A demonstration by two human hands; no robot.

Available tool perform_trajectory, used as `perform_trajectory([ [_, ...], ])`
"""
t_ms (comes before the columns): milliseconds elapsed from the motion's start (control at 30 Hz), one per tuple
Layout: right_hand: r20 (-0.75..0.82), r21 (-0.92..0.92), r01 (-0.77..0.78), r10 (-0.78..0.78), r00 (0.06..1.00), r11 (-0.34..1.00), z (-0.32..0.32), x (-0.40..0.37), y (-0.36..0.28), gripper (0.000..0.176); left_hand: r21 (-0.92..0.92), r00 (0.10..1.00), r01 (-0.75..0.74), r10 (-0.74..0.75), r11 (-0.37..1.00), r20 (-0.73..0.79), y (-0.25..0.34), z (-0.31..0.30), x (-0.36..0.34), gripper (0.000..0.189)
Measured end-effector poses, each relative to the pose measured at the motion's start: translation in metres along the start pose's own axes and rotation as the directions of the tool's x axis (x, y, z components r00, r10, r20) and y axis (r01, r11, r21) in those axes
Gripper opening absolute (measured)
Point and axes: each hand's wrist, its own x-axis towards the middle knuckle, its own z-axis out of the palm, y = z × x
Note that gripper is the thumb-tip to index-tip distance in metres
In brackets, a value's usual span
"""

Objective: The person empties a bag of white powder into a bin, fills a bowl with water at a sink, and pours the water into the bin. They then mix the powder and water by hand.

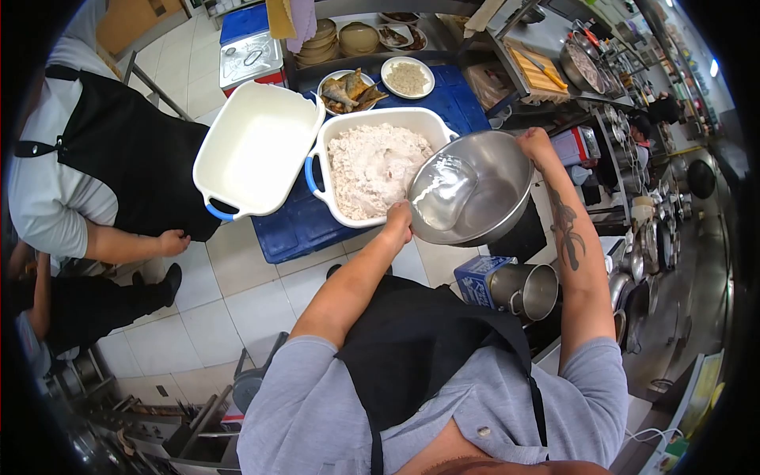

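My left hand point(400, 222) grips the near-left rim of a large steel bowl point(503, 186). Across from it, my right hand point(536, 147) is closed on the bowl's far-right rim. Clear liquid point(446, 196) has pooled on the left side of the bowl, which is tilted leftward. The bowl's left edge overlaps a white tub point(323, 142) with blue handles. A pale, crumbly, pinkish-white mass point(372, 166) fills much of that tub.
A second white tub point(249, 150) sits at the left, beside a person in a black apron point(150, 142). Behind are a plate of fish pieces point(347, 91) and a plate of pale grains point(408, 77) on a blue surface point(277, 237). A steel pot point(529, 291) stands below the bowl.
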Motion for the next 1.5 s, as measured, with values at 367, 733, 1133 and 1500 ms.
perform_trajectory([
  [367, 0.018, 0.085, -0.021, 0.019, 1.0, 0.996, -0.011, -0.004, 0.024, 0.021, -0.1, 0.999, -0.037, 0.038, 0.994, 0.004, 0.026, 0.016, -0.028, 0.031],
  [733, 0.289, 0.754, -0.093, -0.201, 0.936, 0.651, 0.106, -0.06, -0.021, 0.019, 0.281, 0.776, -0.516, 0.58, 0.81, -0.248, 0.051, -0.09, -0.122, 0.02],
  [1133, 0.568, 0.823, -0.185, -0.773, 0.284, 0.537, 0.212, -0.242, -0.275, 0.009, 0.334, 0.056, -0.692, 0.509, 0.64, -0.859, -0.021, -0.261, -0.389, 0.016],
  [1500, 0.506, 0.831, -0.152, -0.841, -0.194, 0.535, 0.187, -0.49, -0.436, 0.02, 0.447, -0.352, -0.832, 0.311, 0.329, -0.883, -0.138, -0.295, -0.594, 0.034],
])
